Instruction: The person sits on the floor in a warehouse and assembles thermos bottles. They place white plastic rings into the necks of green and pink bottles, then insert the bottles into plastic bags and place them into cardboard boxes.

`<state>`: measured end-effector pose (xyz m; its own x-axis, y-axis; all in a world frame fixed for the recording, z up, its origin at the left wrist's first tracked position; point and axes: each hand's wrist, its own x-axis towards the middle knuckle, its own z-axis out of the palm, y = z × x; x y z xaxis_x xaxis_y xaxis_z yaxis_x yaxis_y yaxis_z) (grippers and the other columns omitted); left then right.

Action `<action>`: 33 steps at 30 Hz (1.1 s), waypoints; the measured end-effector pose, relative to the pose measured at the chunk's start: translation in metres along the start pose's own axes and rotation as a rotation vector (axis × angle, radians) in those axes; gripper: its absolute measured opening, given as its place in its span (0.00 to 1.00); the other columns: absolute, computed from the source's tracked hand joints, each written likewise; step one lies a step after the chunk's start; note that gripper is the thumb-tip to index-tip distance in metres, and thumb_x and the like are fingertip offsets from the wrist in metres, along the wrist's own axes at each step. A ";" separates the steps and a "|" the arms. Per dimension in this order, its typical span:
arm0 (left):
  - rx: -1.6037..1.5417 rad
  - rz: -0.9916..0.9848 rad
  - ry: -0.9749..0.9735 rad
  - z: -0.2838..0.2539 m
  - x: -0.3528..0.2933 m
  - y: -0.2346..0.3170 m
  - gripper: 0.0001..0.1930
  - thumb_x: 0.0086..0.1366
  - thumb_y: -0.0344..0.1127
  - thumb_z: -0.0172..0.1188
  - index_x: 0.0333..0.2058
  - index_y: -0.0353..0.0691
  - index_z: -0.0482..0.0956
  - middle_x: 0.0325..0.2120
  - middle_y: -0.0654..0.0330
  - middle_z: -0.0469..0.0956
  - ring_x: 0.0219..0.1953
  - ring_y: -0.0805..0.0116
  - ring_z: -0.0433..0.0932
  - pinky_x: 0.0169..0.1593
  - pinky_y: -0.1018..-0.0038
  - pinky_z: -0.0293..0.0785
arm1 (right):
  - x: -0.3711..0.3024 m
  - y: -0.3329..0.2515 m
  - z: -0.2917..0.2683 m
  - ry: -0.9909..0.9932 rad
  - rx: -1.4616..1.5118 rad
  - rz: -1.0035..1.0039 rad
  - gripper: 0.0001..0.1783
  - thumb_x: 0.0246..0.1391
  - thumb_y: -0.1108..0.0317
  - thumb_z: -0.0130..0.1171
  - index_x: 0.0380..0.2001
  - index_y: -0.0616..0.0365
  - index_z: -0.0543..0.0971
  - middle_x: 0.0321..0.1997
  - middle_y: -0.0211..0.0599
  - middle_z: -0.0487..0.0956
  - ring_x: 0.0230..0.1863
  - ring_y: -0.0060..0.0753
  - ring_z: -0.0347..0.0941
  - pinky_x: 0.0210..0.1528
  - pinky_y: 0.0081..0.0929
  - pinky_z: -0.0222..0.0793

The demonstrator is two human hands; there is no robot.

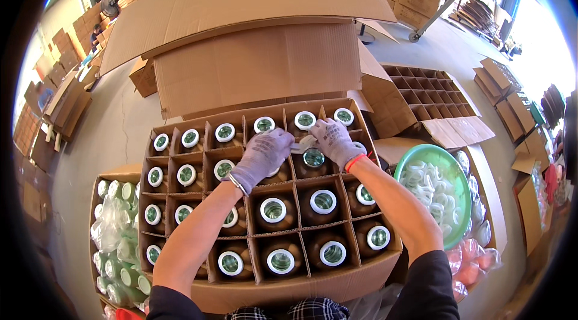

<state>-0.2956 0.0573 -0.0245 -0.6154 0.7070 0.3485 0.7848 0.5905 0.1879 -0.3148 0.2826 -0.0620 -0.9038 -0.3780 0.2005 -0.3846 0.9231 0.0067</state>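
Observation:
Both my hands wear grey knit gloves above a divided cardboard box (337, 281) of glass jars. My left hand (263, 156) and my right hand (335, 142) are closed on a white plastic ring (301, 144), stretched between their fingertips and partly hidden by them. Just below the ring is a jar (313, 158) with a bare greenish glass mouth. Most jars around it, like this one (273, 210), stand upright in their own compartments with white rings around their mouths. My left forearm and hand cover parts of some jars.
A green basin (463, 199) of loose white rings (427, 190) stands right of the box. To the left, a carton (123, 172) holds pale green cups in plastic. Raised box flaps (259, 67) rise behind. Farther right lies a carton with cardboard dividers (427, 88).

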 end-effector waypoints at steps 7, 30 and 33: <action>-1.204 -0.560 0.009 0.008 0.009 0.032 0.11 0.65 0.33 0.63 0.41 0.32 0.78 0.27 0.62 0.81 0.27 0.73 0.81 0.28 0.75 0.77 | -0.022 0.017 -0.052 0.411 0.977 0.493 0.11 0.55 0.65 0.59 0.41 0.57 0.77 0.35 0.37 0.81 0.32 0.31 0.78 0.34 0.27 0.75; 0.059 -0.375 -0.363 0.042 0.032 0.061 0.24 0.68 0.46 0.52 0.61 0.47 0.69 0.44 0.48 0.79 0.44 0.52 0.82 0.43 0.56 0.79 | -0.202 -0.014 -0.060 0.345 0.246 0.123 0.20 0.47 0.68 0.64 0.46 0.53 0.77 0.50 0.38 0.76 0.53 0.47 0.72 0.55 0.42 0.69; 0.161 -0.280 -0.466 0.047 0.030 0.056 0.26 0.71 0.45 0.46 0.66 0.53 0.59 0.44 0.49 0.77 0.40 0.49 0.82 0.40 0.54 0.80 | -0.157 -0.023 -0.049 0.390 0.285 0.071 0.19 0.47 0.69 0.63 0.46 0.52 0.77 0.49 0.37 0.76 0.52 0.45 0.72 0.53 0.42 0.70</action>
<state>-0.2735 0.1299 -0.0465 -0.7940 0.5906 -0.1437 0.5888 0.8061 0.0593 -0.1544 0.3243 -0.0457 -0.8131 -0.2100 0.5429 -0.4098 0.8689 -0.2777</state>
